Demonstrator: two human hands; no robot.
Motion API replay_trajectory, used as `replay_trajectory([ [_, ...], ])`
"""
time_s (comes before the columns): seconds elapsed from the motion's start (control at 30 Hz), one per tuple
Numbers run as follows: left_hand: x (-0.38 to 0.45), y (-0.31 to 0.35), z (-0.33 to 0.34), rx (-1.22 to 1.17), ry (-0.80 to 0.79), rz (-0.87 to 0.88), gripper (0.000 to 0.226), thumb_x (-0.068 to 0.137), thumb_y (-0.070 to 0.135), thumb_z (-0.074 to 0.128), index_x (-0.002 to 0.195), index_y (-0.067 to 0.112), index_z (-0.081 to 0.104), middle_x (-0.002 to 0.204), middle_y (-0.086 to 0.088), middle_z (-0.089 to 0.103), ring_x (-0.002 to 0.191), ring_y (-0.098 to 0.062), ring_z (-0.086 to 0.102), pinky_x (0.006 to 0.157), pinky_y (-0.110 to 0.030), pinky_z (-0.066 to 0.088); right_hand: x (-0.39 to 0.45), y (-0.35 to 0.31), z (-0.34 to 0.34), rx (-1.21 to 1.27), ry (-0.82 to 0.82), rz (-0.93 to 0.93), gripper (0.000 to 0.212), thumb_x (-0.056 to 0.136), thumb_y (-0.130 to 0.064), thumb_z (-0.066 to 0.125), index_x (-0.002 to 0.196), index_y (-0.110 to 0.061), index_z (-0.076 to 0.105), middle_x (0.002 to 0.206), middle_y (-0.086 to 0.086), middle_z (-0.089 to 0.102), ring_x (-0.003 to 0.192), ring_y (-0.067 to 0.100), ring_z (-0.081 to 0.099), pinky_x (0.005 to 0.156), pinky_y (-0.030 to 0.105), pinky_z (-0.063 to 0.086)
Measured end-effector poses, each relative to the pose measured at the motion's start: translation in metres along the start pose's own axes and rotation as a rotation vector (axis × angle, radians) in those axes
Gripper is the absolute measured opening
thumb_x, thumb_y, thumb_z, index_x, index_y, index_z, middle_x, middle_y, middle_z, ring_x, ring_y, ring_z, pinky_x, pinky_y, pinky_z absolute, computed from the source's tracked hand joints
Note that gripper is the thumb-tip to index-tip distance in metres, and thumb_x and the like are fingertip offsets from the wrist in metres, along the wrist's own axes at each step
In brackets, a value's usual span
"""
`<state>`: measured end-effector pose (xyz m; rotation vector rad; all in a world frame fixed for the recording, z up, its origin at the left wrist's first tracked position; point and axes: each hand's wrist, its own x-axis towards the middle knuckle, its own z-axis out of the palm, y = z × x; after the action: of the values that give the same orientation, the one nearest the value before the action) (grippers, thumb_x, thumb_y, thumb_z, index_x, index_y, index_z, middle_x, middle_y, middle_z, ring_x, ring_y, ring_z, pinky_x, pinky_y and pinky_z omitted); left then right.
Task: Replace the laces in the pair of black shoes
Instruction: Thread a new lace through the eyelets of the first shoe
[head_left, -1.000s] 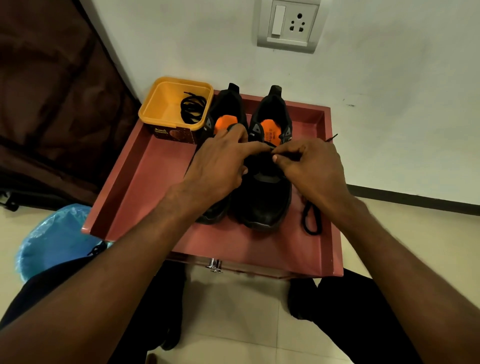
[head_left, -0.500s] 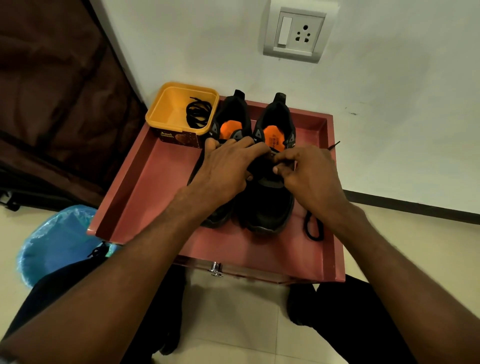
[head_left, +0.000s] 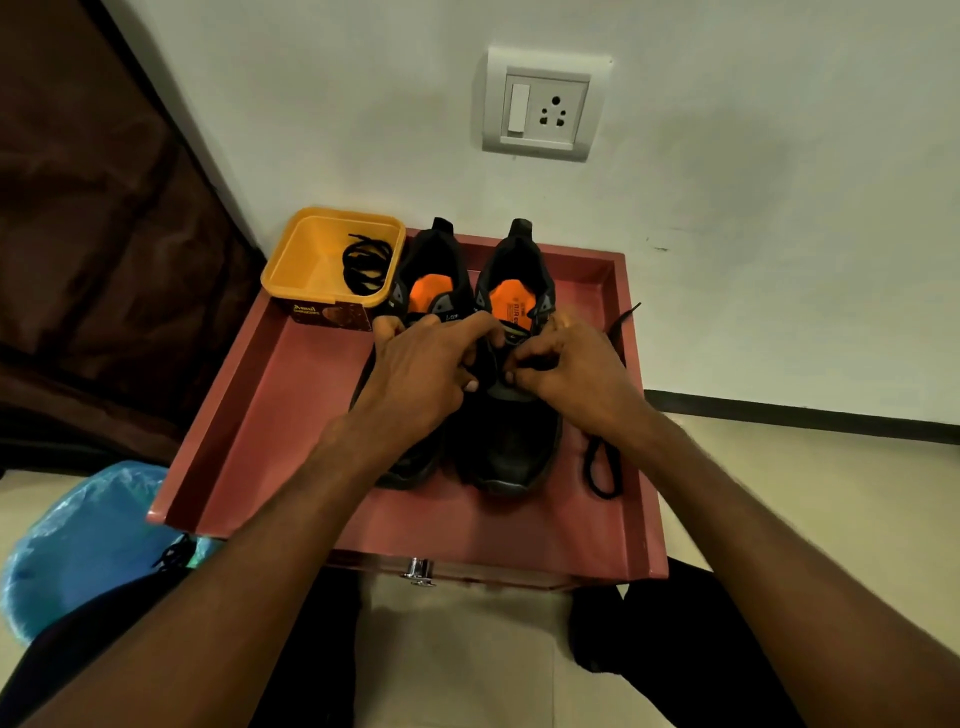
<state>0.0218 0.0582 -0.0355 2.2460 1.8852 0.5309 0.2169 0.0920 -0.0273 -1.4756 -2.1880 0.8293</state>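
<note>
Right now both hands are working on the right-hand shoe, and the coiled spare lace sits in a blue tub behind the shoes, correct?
Not quite: in the head view the tub holding the coiled lace is yellow, not blue. The rest stands: the left hand and right hand work on the right-hand shoe.

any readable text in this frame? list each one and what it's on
"Amul", in script, partly legible: front label of the yellow tub; the smaller line under it is too blurred to read.
"AIR CU...", cut off by the hand: orange insole of the right-hand shoe.
Small light marking on the tongue of the left-hand shoe: too blurred to read.
Wall socket plate: no text visible.
</note>
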Motion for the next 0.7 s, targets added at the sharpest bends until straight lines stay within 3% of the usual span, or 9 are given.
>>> replay_trajectory([
  [0.13,-0.001,0.001,0.001,-0.013,0.003,-0.004,0.061,0.081,0.013,0.077,0.122,0.048,0.050,0.091,0.014,0.062,0.094,-0.009,0.051,0.075,-0.035,0.011,0.004,0.007,-0.002,0.119,-0.068,0.029,0.016,0.085,-0.024,0.082,0.089,-0.039,0.080,0.108,0.002,0.058,0.101,0.015,0.058,0.086,0.033,0.053],
  [0.23,-0.002,0.002,0.001,-0.032,-0.008,-0.024,0.072,0.083,0.014,0.078,0.134,0.051,0.044,0.096,0.014,0.064,0.100,-0.010,0.054,0.078,-0.036,0.014,0.007,0.009,0.003,0.137,-0.070,0.033,0.015,0.084,-0.025,0.081,0.088,-0.039,0.080,0.112,0.000,0.062,0.104,0.015,0.060,0.089,0.035,0.055],
  [0.4,-0.006,-0.001,0.000,-0.110,-0.034,-0.044,0.086,0.082,0.025,0.082,0.148,0.049,0.033,0.100,0.017,0.065,0.092,-0.005,0.056,0.081,-0.036,0.018,0.009,0.009,0.013,0.052,-0.002,0.043,0.013,0.086,-0.021,0.076,0.096,-0.029,0.080,0.109,-0.003,0.062,0.097,0.013,0.063,0.078,0.026,0.056],
  [0.5,-0.009,-0.001,0.001,-0.144,-0.022,-0.063,0.073,0.081,0.030,0.084,0.138,0.047,0.042,0.099,0.016,0.065,0.094,-0.008,0.059,0.087,-0.041,0.026,0.006,0.005,0.006,0.113,-0.047,0.053,0.011,0.088,-0.019,0.077,0.096,-0.026,0.081,0.103,-0.011,0.056,0.097,0.009,0.058,0.084,0.025,0.053],
  [0.6,-0.012,-0.001,0.004,-0.137,0.005,-0.070,0.057,0.082,0.030,0.082,0.126,0.044,0.048,0.100,0.015,0.064,0.097,-0.010,0.058,0.093,-0.046,0.032,0.003,0.006,-0.009,0.248,-0.147,0.086,0.013,0.089,-0.014,0.077,0.091,-0.026,0.081,0.104,-0.005,0.065,0.101,0.009,0.062,0.090,0.026,0.052],
  [0.7,-0.013,-0.001,0.009,-0.120,0.024,-0.079,0.047,0.083,0.028,0.081,0.120,0.038,0.053,0.100,0.017,0.060,0.097,-0.010,0.057,0.092,-0.043,0.031,0.001,0.008,-0.014,0.347,-0.167,0.123,0.014,0.091,-0.010,0.076,0.090,-0.022,0.081,0.087,-0.003,0.069,0.079,-0.001,0.061,0.080,0.020,0.052],
])
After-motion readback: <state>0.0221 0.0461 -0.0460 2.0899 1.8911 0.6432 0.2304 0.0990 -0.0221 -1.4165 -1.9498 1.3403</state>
